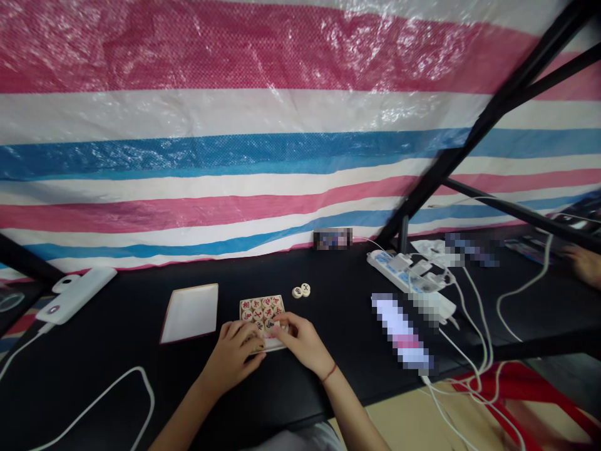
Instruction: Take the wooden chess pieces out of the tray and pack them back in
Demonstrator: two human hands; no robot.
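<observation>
An open white box (273, 346) holds rows of round, cream-coloured xiangqi pieces (267, 302) with red and black characters. My left hand (233, 351) is curled round the box's front left corner, with fingers over the pieces and the thumb at the front edge. At the right side, my right hand (303, 341) has its thumb and forefinger closed together at a xiangqi piece inside the box. Both hands partly hide the front rows. Just beyond the box, two loose pieces (305, 289) lie touching on the black table. The pale box lid (191, 313) rests to the left, its inside facing up.
A white power bank (77, 295) with a cable lies far left. To the right are a phone (401, 332), a loaded power strip (406, 275) and tangled white cables. A striped tarp (211, 150) hangs behind the black table. Another person's hand (586, 264) shows far right.
</observation>
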